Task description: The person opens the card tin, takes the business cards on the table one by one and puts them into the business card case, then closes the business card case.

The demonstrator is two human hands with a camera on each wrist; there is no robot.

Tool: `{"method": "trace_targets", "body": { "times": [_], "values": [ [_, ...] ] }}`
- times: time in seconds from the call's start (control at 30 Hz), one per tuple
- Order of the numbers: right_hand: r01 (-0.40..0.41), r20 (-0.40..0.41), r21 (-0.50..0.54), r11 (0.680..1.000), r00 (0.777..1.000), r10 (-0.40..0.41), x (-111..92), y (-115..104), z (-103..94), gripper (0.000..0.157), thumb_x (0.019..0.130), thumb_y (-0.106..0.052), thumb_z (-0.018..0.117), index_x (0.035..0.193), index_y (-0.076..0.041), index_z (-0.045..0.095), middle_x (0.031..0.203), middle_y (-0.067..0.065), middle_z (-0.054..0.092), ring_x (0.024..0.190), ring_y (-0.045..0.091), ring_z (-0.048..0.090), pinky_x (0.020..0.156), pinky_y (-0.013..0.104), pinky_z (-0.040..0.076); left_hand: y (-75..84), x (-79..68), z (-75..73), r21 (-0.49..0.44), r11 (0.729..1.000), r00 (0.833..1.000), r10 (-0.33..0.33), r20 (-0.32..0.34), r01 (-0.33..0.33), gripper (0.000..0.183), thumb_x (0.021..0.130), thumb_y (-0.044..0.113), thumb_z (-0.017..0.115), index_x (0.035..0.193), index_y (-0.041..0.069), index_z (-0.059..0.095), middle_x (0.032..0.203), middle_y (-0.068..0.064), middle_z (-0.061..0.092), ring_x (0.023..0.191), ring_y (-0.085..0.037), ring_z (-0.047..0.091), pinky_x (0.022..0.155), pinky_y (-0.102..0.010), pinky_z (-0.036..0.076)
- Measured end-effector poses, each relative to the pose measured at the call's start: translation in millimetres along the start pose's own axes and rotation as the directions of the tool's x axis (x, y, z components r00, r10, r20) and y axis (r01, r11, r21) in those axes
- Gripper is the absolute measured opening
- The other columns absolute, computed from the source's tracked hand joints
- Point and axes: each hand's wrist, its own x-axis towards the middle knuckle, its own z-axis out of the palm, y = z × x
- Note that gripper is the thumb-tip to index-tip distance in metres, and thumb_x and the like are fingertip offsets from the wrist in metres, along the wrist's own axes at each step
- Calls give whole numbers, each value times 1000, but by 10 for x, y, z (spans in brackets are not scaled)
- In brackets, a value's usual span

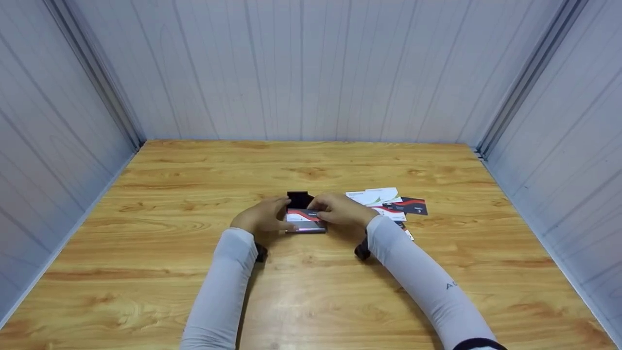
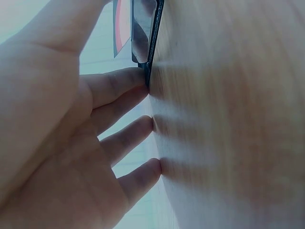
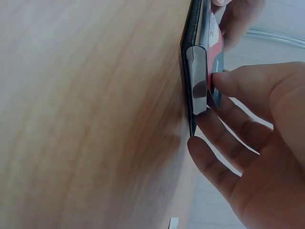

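A black card case with a shiny metal frame [image 1: 311, 227] lies on the table, its dark lid [image 1: 297, 197] folded back on the far side. Over the frame is a red, white and black business card [image 1: 297, 214], raised along part of its edge in the right wrist view. My left hand [image 1: 260, 217] holds the case at its left end, index fingertip against the corner [image 2: 143, 64], other fingertips down at the tabletop. With thumb and fingers, my right hand [image 1: 341, 209] pinches the card [image 3: 218, 59] at the right end, its lower fingers beside the case [image 3: 196, 71].
Right of the case lies a loose, overlapping spread of white cards [image 1: 373, 196] and a dark card with a red stripe [image 1: 414, 206], partly behind my right wrist. The wooden table [image 1: 194, 175] meets pale panel walls [image 1: 311, 73] at the back and sides.
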Motion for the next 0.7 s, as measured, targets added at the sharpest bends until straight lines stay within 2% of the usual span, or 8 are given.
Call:
{"method": "trace_targets", "body": {
  "times": [0.23, 0.5, 0.7],
  "values": [
    [70, -2, -65, 995, 998, -70, -5, -17, 7, 27, 97, -5, 59, 123, -4, 70, 120, 11, 66, 113, 25, 60, 98, 39, 49, 4, 1, 10, 0, 1000, 1000, 6, 9, -6, 90, 92, 51, 70, 160, 11, 27, 164, -10, 22, 150, -29, 19, 119, -48, 22],
    [79, 13, -136, 987, 997, -78, -1, -21, 29, 29, 98, -5, 59, 124, -5, 72, 109, 12, 63, 98, 24, 58, 88, 41, 49, 13, -5, 4, -1, 1000, 1000, 6, 10, -6, 91, 92, 51, 70, 160, 10, 26, 164, -11, 23, 150, -30, 20, 119, -48, 23],
    [56, 14, -116, 992, 998, -55, 2, -40, 25, 29, 98, -4, 60, 125, -6, 71, 111, 11, 63, 101, 23, 58, 91, 40, 49, 13, 2, -2, 0, 1000, 1000, 6, 10, -6, 93, 91, 53, 70, 160, 10, 26, 164, -11, 23, 150, -30, 20, 119, -49, 23]
  ]
}}
